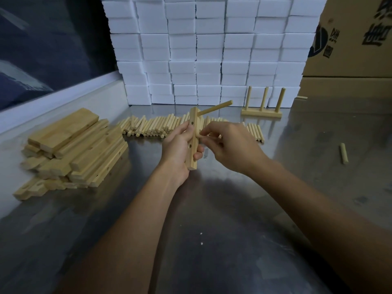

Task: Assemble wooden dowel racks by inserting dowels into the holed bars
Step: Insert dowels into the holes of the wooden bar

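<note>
Bare forearms reach over the steel bench [212,219]. Left hand [180,145] grips a pale holed wooden bar [193,141] upright, one dowel [215,108] already seated near its top. Right hand [229,143] pinches a second dowel [198,135] at the bar's middle. Behind: loose dowel row [157,127], finished three-dowel rack [262,112], white foam block wall [212,49]. Left: stacked bars [72,149].

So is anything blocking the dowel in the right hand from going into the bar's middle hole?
Nothing visible does. The right hand pinches a dowel right at the side of the bar, which the left hand grips upright. One dowel already sticks out higher up, clear of this spot. The hole itself faces away, unseen.
</note>
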